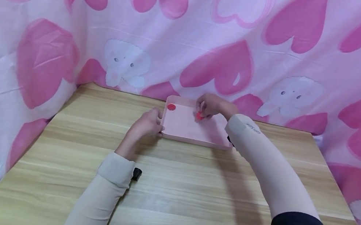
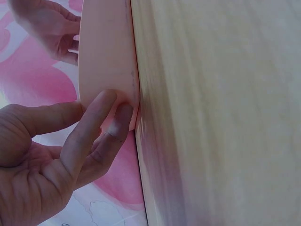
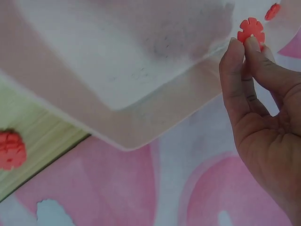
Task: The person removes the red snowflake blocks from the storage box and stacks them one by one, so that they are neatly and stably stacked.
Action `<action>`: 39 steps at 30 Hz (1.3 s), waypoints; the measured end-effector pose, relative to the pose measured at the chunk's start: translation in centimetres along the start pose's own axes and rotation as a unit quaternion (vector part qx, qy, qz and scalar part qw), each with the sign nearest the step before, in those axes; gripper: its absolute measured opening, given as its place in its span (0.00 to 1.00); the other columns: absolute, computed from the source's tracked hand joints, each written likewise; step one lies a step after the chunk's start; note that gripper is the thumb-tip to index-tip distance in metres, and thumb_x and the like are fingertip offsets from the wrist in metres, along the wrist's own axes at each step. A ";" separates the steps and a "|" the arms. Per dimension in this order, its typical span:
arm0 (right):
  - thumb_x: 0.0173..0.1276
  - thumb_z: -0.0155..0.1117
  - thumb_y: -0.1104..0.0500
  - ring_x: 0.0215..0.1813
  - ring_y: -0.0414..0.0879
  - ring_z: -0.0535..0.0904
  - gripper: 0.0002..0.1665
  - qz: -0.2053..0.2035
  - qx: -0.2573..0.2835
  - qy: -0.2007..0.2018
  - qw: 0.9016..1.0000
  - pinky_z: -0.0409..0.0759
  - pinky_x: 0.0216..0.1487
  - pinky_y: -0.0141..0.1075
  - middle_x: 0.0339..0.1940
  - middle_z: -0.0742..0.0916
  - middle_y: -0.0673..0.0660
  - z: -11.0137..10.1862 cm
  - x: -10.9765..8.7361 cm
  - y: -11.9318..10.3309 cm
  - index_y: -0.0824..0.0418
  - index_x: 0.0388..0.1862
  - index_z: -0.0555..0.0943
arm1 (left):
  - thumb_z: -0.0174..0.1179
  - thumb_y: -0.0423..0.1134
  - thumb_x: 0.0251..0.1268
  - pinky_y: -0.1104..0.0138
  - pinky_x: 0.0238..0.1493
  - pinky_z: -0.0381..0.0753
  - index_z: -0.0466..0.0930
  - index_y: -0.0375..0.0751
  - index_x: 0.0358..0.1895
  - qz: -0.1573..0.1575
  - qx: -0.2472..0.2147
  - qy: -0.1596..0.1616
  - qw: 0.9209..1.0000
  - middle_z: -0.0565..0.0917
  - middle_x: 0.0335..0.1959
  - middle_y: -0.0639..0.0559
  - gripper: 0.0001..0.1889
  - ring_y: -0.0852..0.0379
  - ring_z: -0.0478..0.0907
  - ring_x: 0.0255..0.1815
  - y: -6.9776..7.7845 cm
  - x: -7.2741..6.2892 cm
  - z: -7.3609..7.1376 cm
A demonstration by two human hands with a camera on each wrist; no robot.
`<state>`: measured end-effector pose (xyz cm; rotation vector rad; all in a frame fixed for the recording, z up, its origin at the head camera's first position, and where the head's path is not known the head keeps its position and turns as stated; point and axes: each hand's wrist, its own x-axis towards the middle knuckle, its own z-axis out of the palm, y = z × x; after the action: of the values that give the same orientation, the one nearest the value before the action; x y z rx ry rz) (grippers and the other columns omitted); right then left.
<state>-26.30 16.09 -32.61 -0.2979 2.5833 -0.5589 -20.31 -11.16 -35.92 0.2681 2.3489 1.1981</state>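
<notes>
A shallow pink tray (image 1: 190,141) lies on the table near its back edge. My right hand (image 1: 210,105) is over the tray and pinches a red flower-shaped plastic disc (image 3: 251,31) between thumb and fingertips. Another red notched disc (image 1: 171,107) is at the tray's far left corner, also seen in the right wrist view. At the tray's left end, my left hand (image 1: 148,124) touches the outside wall near the front corner. In the left wrist view its fingers (image 2: 89,132) are slightly bent against that wall, with nothing gripped between them.
Beside the tray's right end, several red discs (image 3: 10,150) sit together on the wooden table (image 1: 171,199); the right arm hides them in the head view. A pink heart-patterned cloth (image 1: 161,44) hangs behind the table and along its sides.
</notes>
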 end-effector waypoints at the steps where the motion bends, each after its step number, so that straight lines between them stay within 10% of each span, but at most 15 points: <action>1: 0.71 0.71 0.73 0.32 0.46 0.86 0.07 0.002 0.005 0.000 1.000 0.93 0.41 0.39 0.36 0.86 0.61 -0.1 -0.1 0.1 0.67 0.43 0.81 | 0.60 0.23 0.75 0.57 0.51 0.91 0.66 0.27 0.65 -0.003 0.000 0.000 1.000 0.84 0.50 0.31 0.20 0.45 0.90 0.39 -0.1 0.0 -0.1; 39: 0.72 0.66 0.75 0.38 0.51 0.85 0.07 0.094 0.049 0.013 0.994 0.94 0.46 0.47 0.44 0.87 0.66 -4.7 -8.1 10.6 0.71 0.47 0.80 | 0.59 0.24 0.77 0.61 0.48 0.91 0.65 0.27 0.67 -0.007 0.004 -0.001 1.000 0.84 0.51 0.31 0.21 0.48 0.89 0.40 -0.4 0.0 -0.6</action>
<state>-22.75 29.57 -30.13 -0.0137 2.5634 -0.6206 -20.56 -11.80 -35.94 0.2547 2.3494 1.1820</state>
